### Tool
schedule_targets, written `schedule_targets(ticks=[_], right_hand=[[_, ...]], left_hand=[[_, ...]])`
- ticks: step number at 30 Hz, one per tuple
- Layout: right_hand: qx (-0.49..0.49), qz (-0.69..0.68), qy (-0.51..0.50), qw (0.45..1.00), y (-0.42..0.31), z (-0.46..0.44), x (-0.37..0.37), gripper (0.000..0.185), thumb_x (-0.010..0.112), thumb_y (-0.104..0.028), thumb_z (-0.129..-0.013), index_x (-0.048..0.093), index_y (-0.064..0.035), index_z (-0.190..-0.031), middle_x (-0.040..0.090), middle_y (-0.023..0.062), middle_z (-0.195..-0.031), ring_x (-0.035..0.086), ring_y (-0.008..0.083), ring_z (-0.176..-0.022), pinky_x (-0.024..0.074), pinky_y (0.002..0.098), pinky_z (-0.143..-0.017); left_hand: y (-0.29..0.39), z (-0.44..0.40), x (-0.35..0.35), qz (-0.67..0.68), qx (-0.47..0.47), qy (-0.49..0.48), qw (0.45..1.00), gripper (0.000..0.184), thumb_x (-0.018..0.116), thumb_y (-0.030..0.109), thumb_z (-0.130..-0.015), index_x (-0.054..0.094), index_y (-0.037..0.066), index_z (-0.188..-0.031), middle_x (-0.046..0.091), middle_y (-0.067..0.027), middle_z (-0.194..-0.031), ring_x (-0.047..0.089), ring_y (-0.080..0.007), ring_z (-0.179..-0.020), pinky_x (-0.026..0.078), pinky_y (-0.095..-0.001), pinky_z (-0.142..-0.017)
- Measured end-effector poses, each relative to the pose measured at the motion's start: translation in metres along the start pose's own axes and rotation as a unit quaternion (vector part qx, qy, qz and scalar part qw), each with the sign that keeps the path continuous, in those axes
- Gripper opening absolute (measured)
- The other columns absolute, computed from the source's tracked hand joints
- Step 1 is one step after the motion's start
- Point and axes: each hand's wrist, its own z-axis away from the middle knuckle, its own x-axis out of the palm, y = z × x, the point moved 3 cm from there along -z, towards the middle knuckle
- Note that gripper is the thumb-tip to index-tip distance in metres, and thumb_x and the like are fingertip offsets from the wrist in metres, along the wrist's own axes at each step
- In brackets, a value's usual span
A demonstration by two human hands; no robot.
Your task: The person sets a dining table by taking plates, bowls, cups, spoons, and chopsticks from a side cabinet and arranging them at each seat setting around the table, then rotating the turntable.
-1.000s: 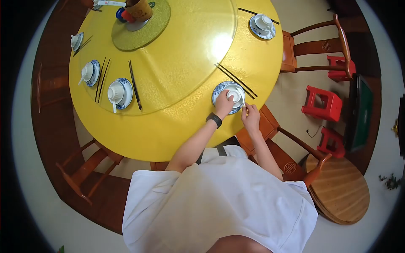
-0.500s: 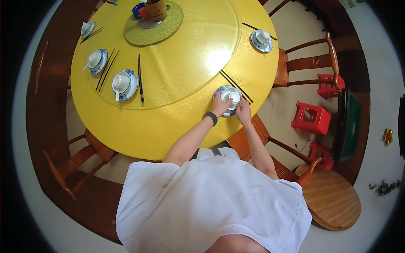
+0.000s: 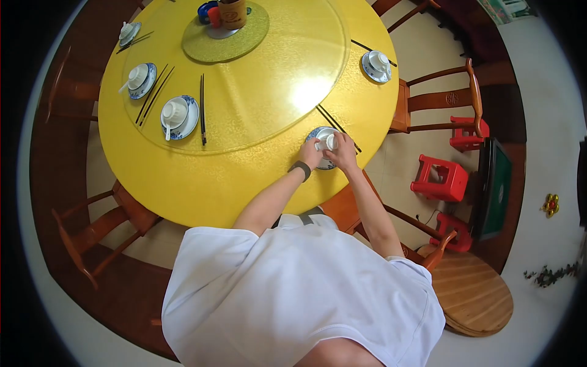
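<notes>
At the near right of the round yellow table (image 3: 202, 183), a blue-and-white plate (image 3: 324, 165) lies under both hands. My right hand (image 3: 343, 153) has its fingers wrapped round a small white cup (image 3: 331, 142) above the plate. On the plate's left side, my left hand (image 3: 310, 153), below a black wristband, is closed by the white crockery; what its fingertips grip is too small to make out. A pair of dark chopsticks (image 3: 338, 127) lies just beyond the plate.
Other settings of plate, bowl and spoon stand at the left (image 3: 181, 116) and upper right (image 3: 376, 66). A glass turntable (image 3: 275, 92) bears a brown container (image 3: 232, 14). Wooden chairs (image 3: 446, 99), red stools (image 3: 440, 177) and round boards (image 3: 468, 293) surround the table.
My right hand has moved up from the plate's lower right edge and taken hold of the small cup. My left hand has shifted off the cup to the left. The view has shifted too.
</notes>
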Motion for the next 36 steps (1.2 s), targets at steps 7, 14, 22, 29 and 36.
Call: schedule_targets(ticks=[7, 14, 22, 29, 36], right_hand=[[-0.003, 0.052, 0.031, 0.998, -0.022, 0.002, 0.002, 0.069, 0.078, -0.016, -0.059, 0.048, -0.0080, -0.120, 0.051, 0.0152, -0.115, 0.049, 0.0349, -0.105, 0.0431, 0.0430, -0.089], [-0.067, 0.037, 0.000, 0.997, -0.009, 0.001, 0.011, 0.074, 0.077, -0.015, -0.059, 0.045, -0.0075, -0.125, 0.048, 0.0171, -0.120, 0.046, 0.0361, -0.110, 0.0406, 0.0433, -0.094], [-0.089, -0.057, 0.066, 0.992, -0.022, 0.015, -0.023, 0.087, 0.076, -0.013, -0.062, 0.031, -0.0025, -0.136, 0.044, 0.0221, -0.121, 0.040, 0.0378, -0.117, 0.0359, 0.0432, -0.098], [-0.124, -0.186, 0.141, 0.964, -0.117, 0.016, -0.027, 0.052, 0.068, -0.008, -0.075, 0.046, 0.0025, -0.120, 0.052, 0.0168, -0.108, 0.053, 0.0280, -0.096, 0.0444, 0.0355, -0.081], [-0.136, -0.241, -0.002, 0.961, -0.255, -0.073, 0.148, 0.041, 0.065, -0.019, -0.079, 0.052, -0.0005, -0.113, 0.055, 0.0171, -0.099, 0.058, 0.0282, -0.079, 0.0497, 0.0377, -0.067]], left_hand=[[-0.005, 0.004, -0.007, -0.001, 0.009, 0.019, 1.000, 0.035, 0.061, 0.004, -0.072, 0.058, 0.005, -0.107, 0.064, -0.0206, -0.099, 0.061, -0.0345, -0.093, 0.049, -0.0390, -0.082], [-0.012, 0.008, -0.004, 0.023, -0.002, 0.011, 1.000, 0.032, 0.061, 0.005, -0.073, 0.057, 0.004, -0.105, 0.064, -0.0203, -0.096, 0.061, -0.0342, -0.091, 0.048, -0.0392, -0.081], [-0.026, 0.016, -0.028, 0.098, 0.058, 0.104, 0.988, 0.022, 0.059, 0.008, -0.080, 0.057, 0.002, -0.101, 0.062, -0.0133, -0.086, 0.063, -0.0231, -0.076, 0.050, -0.0336, -0.065], [-0.100, 0.068, -0.250, 0.093, -0.039, 0.471, 0.876, 0.018, 0.061, 0.005, -0.080, 0.053, 0.001, -0.096, 0.055, -0.0047, -0.080, 0.053, -0.0125, -0.067, 0.046, -0.0242, -0.061], [-0.219, 0.035, -0.423, 0.195, -0.139, 0.502, 0.831, 0.043, 0.055, -0.003, -0.076, 0.043, -0.003, -0.117, 0.058, -0.0138, -0.086, 0.058, -0.0196, -0.072, 0.049, -0.0305, -0.061]])
